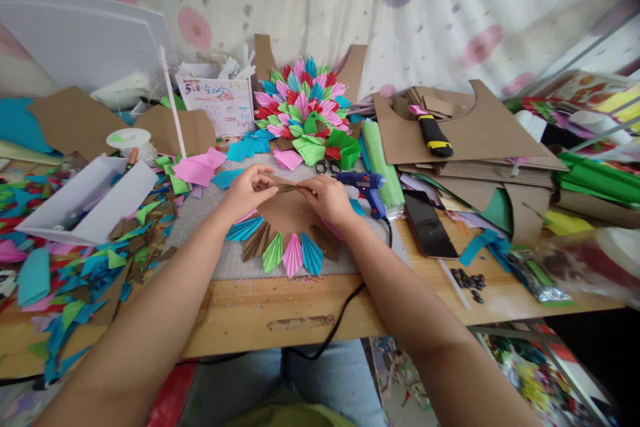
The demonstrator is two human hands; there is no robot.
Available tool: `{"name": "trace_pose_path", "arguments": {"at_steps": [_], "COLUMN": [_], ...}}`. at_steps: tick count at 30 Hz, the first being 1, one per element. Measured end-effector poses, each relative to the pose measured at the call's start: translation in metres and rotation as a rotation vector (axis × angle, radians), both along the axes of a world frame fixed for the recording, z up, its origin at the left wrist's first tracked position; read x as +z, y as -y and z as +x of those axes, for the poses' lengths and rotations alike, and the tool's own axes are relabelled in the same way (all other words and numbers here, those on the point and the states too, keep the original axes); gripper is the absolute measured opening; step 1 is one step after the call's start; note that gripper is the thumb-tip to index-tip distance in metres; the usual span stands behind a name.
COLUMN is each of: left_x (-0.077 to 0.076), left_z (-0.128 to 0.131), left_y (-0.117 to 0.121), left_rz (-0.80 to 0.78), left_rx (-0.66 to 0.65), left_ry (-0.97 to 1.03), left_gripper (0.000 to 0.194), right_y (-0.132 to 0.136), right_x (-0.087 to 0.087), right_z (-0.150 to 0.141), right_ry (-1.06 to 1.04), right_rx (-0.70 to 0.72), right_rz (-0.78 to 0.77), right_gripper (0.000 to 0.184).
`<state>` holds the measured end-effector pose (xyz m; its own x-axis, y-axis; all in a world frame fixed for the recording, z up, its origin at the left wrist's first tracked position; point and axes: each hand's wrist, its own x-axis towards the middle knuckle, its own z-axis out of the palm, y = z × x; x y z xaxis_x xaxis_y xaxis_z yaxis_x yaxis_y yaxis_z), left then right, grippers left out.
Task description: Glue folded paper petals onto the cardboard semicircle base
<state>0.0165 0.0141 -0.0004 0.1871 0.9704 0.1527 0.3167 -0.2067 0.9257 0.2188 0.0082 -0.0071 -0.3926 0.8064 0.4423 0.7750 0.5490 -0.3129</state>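
Between my two hands is a brown pleated paper piece [286, 187], pinched at both ends above a cardboard disc [287, 213]. My left hand [253, 187] has its fingers closed at the left end of the piece. On the other end are the fingers of my right hand [327, 199]. Folded paper leaves fan out from the disc's near edge, among them a pink leaf [293, 255], a green leaf [273, 253] and a blue leaf [312, 253]. Close to my right hand lies a blue glue gun [367, 187], its nozzle pointing right.
Behind stands a colourful paper peacock [307, 103]. Cardboard sheets [465, 127] carry a yellow-black cutter [434, 135] at the right, near a phone [429, 223]. Paper scraps [100, 273] and a white box [85, 203] cover the left. The glue gun's cord [350, 300] hangs over the table edge.
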Motion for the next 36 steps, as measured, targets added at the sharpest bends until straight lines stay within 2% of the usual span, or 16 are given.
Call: {"name": "trace_pose_path", "arguments": {"at_steps": [9, 16, 23, 25, 29, 31, 33, 36], "left_x": [0.003, -0.003, -0.002, -0.003, -0.009, -0.011, -0.011, -0.006], "left_z": [0.003, 0.007, 0.008, 0.007, 0.003, 0.003, 0.005, 0.009], "left_y": [0.002, 0.004, 0.006, 0.005, -0.001, -0.003, -0.002, 0.0], "left_rz": [-0.105, -0.041, -0.229, -0.204, 0.007, 0.063, 0.036, -0.096], "left_rx": [-0.037, 0.002, 0.073, 0.086, 0.105, 0.123, 0.156, 0.188], "left_ry": [0.133, -0.007, 0.136, 0.099, -0.092, -0.119, -0.028, 0.198], "left_gripper": [0.036, 0.026, 0.029, 0.029, 0.023, 0.021, 0.022, 0.025], "right_y": [0.001, 0.005, 0.006, 0.007, 0.011, 0.012, 0.013, 0.011], "right_x": [-0.001, -0.001, -0.002, -0.001, 0.002, 0.003, 0.004, 0.004], "right_z": [-0.002, -0.009, -0.009, -0.009, -0.013, -0.015, -0.016, -0.015], "right_ry": [-0.006, 0.055, 0.107, 0.126, 0.161, 0.173, 0.171, 0.131], "right_rx": [-0.028, 0.029, 0.111, 0.132, 0.146, 0.114, 0.057, -0.033], "right_rz": [-0.027, -0.028, -0.004, 0.0, -0.007, -0.017, -0.027, -0.023], "right_gripper": [0.02, 0.023, 0.032, 0.033, 0.028, 0.024, 0.021, 0.018]}}
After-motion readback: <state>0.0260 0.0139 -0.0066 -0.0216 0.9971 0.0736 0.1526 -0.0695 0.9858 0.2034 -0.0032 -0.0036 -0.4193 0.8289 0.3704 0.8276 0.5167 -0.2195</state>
